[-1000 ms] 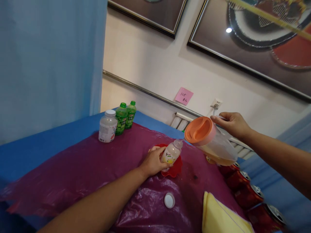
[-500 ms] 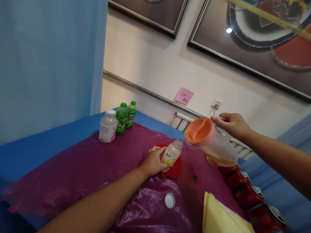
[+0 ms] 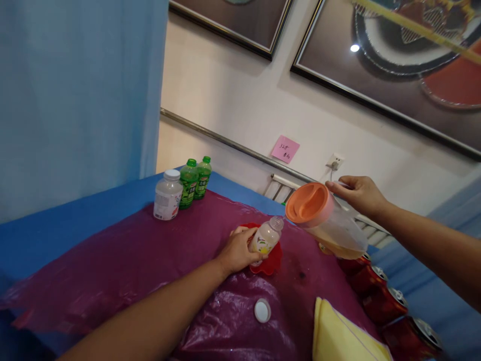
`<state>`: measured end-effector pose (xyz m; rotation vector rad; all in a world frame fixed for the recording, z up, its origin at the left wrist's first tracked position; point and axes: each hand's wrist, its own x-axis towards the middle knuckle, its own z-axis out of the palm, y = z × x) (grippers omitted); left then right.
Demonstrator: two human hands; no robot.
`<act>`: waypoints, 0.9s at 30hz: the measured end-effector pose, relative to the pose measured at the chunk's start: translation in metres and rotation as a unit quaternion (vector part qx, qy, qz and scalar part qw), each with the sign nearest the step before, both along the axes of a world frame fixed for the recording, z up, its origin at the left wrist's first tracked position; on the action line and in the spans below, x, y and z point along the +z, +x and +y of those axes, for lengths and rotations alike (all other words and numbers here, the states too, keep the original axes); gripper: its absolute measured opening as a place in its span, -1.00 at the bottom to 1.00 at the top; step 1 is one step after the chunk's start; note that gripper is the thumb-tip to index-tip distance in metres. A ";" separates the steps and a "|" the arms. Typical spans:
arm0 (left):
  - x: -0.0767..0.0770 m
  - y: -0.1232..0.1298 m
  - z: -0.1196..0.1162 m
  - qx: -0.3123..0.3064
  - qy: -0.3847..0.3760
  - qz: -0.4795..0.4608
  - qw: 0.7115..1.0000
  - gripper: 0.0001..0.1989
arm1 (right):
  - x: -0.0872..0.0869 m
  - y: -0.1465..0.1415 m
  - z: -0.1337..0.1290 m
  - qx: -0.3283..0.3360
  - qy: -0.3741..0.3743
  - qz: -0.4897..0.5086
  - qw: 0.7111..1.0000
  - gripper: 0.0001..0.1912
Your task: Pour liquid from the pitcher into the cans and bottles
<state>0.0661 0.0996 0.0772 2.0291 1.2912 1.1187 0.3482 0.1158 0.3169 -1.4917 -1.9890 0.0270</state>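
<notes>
My left hand [image 3: 240, 249] is wrapped round a clear bottle [image 3: 266, 236] with a fruit label; it leans to the right over a red scalloped dish [image 3: 275, 259], its mouth uncapped. By its handle, my right hand [image 3: 361, 193] grips a translucent pitcher [image 3: 334, 230] with an orange lid [image 3: 308, 202]. The pitcher is tipped to the left, its spout side close to the bottle's mouth, and yellowish liquid lies along its lower side. Whether liquid is flowing between them I cannot tell. A white cap [image 3: 262, 311] lies on the purple plastic sheet [image 3: 203, 240] in front of the dish.
A white-capped jar [image 3: 167, 195] and two green bottles [image 3: 189, 183] stand at the back left. Several red cans [image 3: 391, 301] line the right edge beside a folded yellow cloth [image 3: 347, 333]. Behind the blue table [image 3: 93, 200] are a rail [image 3: 233, 143] and wall.
</notes>
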 end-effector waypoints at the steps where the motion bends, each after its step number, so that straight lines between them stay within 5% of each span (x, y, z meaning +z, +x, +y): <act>1: 0.000 0.000 0.000 -0.001 0.000 -0.001 1.000 -0.32 | 0.000 0.000 0.000 0.000 0.000 0.001 1.000 -0.39; 27: 0.003 0.000 -0.002 0.008 -0.010 0.001 1.000 -0.28 | 0.000 -0.004 -0.001 0.003 -0.009 -0.002 1.000 -0.39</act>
